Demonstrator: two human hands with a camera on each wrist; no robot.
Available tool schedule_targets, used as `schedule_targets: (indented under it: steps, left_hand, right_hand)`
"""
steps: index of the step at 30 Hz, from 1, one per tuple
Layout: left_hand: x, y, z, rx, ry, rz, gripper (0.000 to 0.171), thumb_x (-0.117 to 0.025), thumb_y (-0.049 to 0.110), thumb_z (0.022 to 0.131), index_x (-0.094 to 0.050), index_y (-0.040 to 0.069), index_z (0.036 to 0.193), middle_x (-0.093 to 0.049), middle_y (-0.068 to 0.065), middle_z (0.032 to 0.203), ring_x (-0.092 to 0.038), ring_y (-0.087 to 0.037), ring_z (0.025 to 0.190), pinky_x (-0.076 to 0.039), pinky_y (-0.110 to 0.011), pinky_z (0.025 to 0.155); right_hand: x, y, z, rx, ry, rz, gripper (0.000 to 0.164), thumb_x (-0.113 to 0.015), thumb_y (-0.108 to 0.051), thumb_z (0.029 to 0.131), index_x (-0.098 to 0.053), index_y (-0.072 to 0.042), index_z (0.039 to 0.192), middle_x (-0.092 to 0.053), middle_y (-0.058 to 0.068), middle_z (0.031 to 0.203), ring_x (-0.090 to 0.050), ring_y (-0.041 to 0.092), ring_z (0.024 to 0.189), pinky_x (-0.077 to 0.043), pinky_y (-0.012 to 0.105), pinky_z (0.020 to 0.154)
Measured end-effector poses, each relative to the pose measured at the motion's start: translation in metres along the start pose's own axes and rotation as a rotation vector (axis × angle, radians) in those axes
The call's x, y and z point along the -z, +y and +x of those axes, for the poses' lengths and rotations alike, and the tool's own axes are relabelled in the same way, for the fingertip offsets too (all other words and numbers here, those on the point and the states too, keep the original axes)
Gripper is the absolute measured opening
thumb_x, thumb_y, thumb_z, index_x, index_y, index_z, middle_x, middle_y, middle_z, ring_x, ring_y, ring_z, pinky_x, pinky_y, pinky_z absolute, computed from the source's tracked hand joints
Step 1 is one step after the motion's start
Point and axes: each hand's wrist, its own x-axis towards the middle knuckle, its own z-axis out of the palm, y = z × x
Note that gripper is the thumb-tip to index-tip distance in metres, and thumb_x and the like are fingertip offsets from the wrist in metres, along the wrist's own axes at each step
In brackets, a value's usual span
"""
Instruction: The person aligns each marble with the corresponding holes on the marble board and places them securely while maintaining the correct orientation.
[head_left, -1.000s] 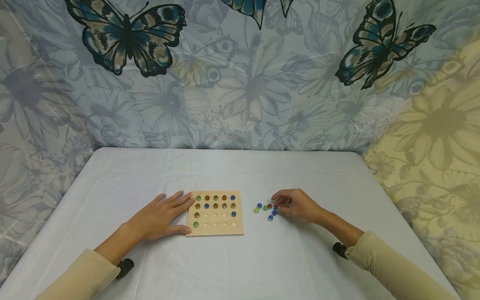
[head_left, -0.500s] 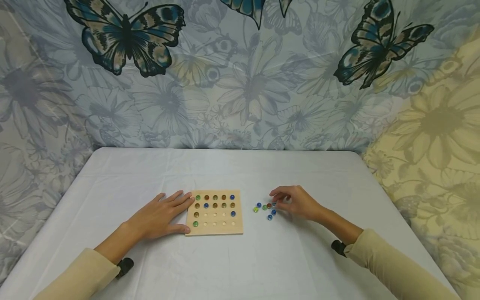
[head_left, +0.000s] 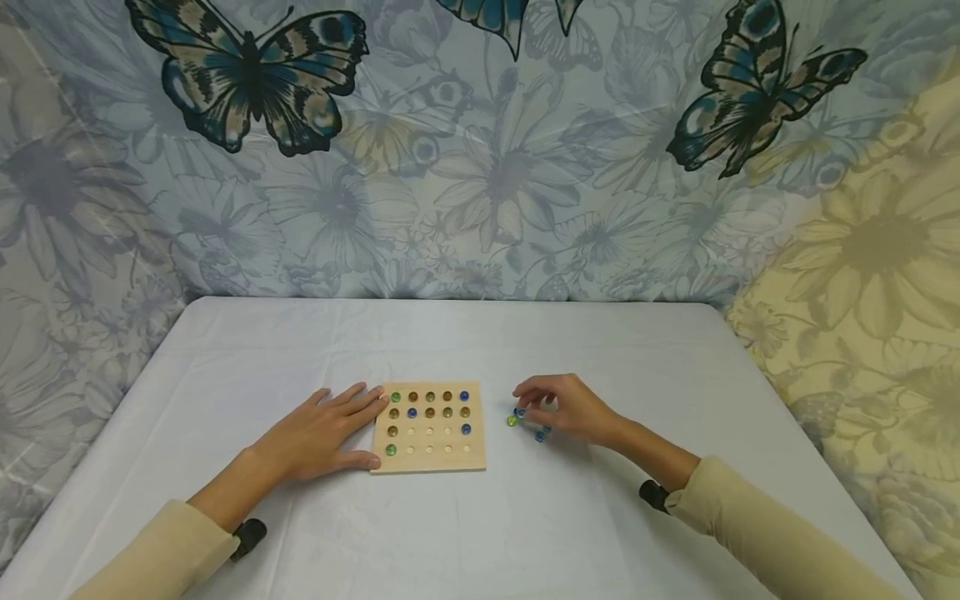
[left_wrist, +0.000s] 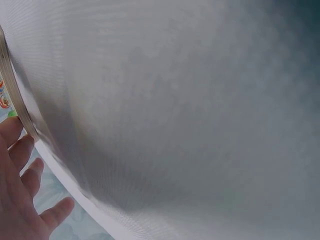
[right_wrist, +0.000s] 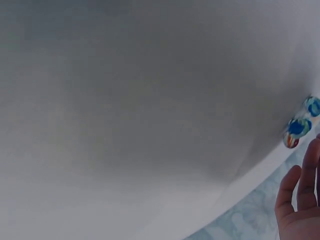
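Just below centre of the head view: wooden board (head_left: 438, 441), pale, thin, rectangular, smooth-faced, drilled with round hollows in four rows of five. Ply-like lines along its side face at far left of the left wrist view.

In the hollows: seated marbles (head_left: 430, 412), shiny, glassy, round. Top two rows full, mostly brown plus some green and blue. Third row: brown at left end, blue at right end, bare hollows between. Bottom row: green at left end, rest bare.

Left hand (head_left: 318, 429) on the board's left edge, fingers spread, thumb at the lower left corner.

Right of the board, well apart: loose marbles (head_left: 512, 421), yellow-green and blue ones visible, others hidden under the right hand (head_left: 566, 410). Right fingers bent, tips at the marbles; cannot tell if pinching one. In the right wrist view, right edge: swirled blue marble (right_wrist: 300, 128) touching a red-orange marble (right_wrist: 291, 141).

Under everything: worktop (head_left: 375, 533) in white, lightly creased cloth. Behind: fabric backdrop (head_left: 510, 179), printed with flowers and butterflies. Cuffs: beige sleeves (head_left: 168, 546).
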Motion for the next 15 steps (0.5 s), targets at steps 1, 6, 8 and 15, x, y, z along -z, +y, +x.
schedule_targets:
  steps: [1,6,8,15]
  left_hand:
    - [0.0,0.0,0.0,0.001,0.0,0.0,0.087,-0.049,0.071,0.091,-0.037,0.013,0.155,-0.033,-0.006,0.16,-0.03,-0.034,0.147,-0.029,-0.066,0.109]
    - [-0.001,-0.001,0.0,0.002,0.004,-0.003,0.086,-0.049,0.07,0.091,-0.038,0.013,0.155,-0.034,-0.006,0.16,-0.03,-0.034,0.147,-0.029,-0.066,0.109]
    - [-0.001,-0.001,0.0,0.0,0.005,-0.003,0.086,-0.049,0.07,0.091,-0.038,0.013,0.155,-0.034,-0.006,0.16,-0.03,-0.033,0.147,-0.029,-0.066,0.109]
    - [-0.002,-0.002,0.0,-0.006,0.008,-0.003,0.086,-0.048,0.071,0.092,-0.038,0.014,0.155,-0.033,-0.006,0.16,-0.029,-0.033,0.147,-0.029,-0.065,0.109]
  right_hand:
    - [-0.002,-0.002,0.002,0.007,-0.004,0.006,0.028,-0.076,-0.003,0.087,-0.07,-0.002,0.114,-0.074,-0.002,0.097,-0.066,0.008,0.087,-0.054,0.034,0.078]
    - [-0.01,-0.008,0.009,0.041,-0.021,0.037,0.027,-0.076,-0.004,0.088,-0.07,-0.002,0.114,-0.074,-0.002,0.097,-0.066,0.007,0.085,-0.054,0.032,0.075]
    - [-0.014,-0.009,0.011,0.049,-0.026,0.045,0.027,-0.076,-0.005,0.088,-0.07,-0.002,0.114,-0.074,-0.003,0.097,-0.066,0.007,0.086,-0.054,0.033,0.075]
    - [-0.022,-0.02,0.018,0.057,-0.05,0.071,0.028,-0.075,-0.004,0.088,-0.069,-0.002,0.115,-0.075,-0.001,0.099,-0.067,0.008,0.088,-0.055,0.039,0.079]
